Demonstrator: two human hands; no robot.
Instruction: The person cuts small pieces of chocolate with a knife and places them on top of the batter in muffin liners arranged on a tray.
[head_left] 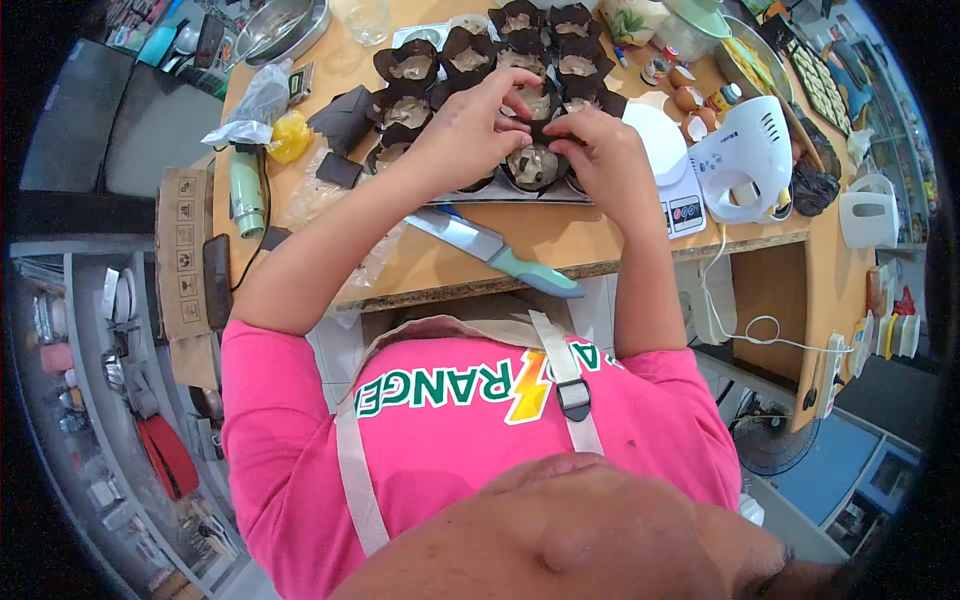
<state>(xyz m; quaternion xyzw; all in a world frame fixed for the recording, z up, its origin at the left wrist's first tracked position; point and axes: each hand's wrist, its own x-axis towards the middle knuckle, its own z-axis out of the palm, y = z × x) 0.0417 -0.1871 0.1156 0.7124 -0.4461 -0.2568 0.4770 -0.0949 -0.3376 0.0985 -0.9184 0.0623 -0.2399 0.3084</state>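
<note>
Rows of dark paper baking cups [410,110] filled with pale, lumpy mixture sit on a tray [520,198]. My left hand [485,130] is curled over the middle cups, fingertips at the dark rims; exactly what they grip is unclear. My right hand [595,160] pinches the dark liner of a front cup [530,170] beside it. A knife [540,277] with a green handle lies in front of the tray. Dark folded liners [340,120] lie at the left.
A hand mixer [735,155] rests by a white scale [683,195] at right, near eggshells [688,98], a bowl [755,55] and trailing cords. A green cylinder [246,190], yellow bag [289,135] and plastic bags are left. Shelves [140,390] stand beyond.
</note>
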